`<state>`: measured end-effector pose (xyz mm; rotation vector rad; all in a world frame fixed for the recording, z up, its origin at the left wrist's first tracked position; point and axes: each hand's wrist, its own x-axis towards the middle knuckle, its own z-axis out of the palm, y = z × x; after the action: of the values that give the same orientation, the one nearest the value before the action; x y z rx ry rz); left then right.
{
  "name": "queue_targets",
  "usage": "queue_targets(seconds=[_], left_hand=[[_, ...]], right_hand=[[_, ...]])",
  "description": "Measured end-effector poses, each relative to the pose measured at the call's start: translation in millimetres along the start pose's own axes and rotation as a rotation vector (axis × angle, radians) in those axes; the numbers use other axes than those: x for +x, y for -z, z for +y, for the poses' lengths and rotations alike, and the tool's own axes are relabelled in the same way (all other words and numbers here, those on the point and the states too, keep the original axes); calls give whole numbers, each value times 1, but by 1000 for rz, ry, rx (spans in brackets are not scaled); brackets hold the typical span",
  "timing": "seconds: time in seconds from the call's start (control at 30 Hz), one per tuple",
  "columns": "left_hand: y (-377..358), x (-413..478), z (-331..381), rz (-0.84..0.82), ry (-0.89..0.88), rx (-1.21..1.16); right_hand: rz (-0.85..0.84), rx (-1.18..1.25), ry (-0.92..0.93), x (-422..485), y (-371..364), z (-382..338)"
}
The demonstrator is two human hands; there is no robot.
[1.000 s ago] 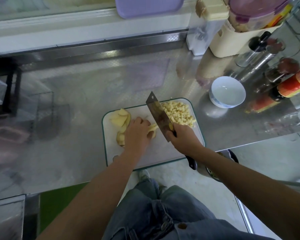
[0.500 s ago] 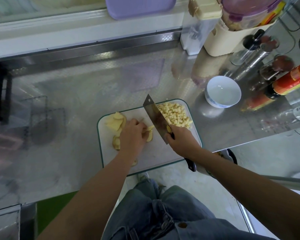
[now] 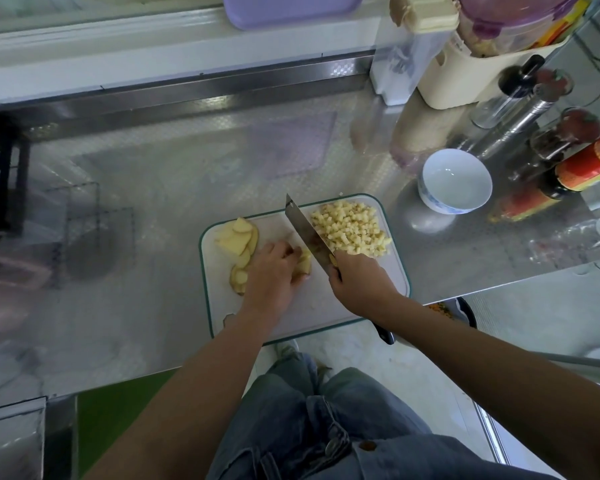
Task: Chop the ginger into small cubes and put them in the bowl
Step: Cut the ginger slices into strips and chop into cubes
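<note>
The right hand [image 3: 357, 282] is wrapped tight around the dark handle of a broad steel cleaver [image 3: 305, 233]. The blade slants from that hand toward the far left, its edge on or just above the board; I cannot tell which. Just left of the blade, the left hand [image 3: 274, 271] curls its fingers down over a small clump of pale yellow ginger [image 3: 303, 263], pinning it near the middle of the white plastic cutting board with a green rim [image 3: 326, 306]. Right of the blade, in the board's far right corner, lies a heap of small ginger cubes [image 3: 350, 228], close against the blade's flat side. At the board's far left, beyond the left hand, sits a loose stack of uncut ginger slices [image 3: 238, 240], with a few more rounds nearer the wrist. Off the board to the far right stands a white ceramic bowl with a blue pattern [image 3: 430, 199], and nothing shows inside it. Everything rests on a shiny stainless-steel worktop [image 3: 153, 202]. As I judge it, the cutting is somewhat past halfway. A good heap is diced, but the clump under the fingers and the slices at the left are yet to be cut. Moving the cubes into the bowl has not yet begun.
</note>
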<state>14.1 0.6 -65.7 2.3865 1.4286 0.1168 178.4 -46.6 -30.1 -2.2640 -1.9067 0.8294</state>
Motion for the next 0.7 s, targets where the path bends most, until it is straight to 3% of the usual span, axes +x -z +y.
queue_targets(seconds=[0.5, 0.7], left_hand=[[2, -8, 0, 100, 3, -70], [0, -9, 2, 87, 48, -45]], right_hand=[[80, 88, -36, 7, -8, -3], [3, 29, -4, 1, -3, -8]])
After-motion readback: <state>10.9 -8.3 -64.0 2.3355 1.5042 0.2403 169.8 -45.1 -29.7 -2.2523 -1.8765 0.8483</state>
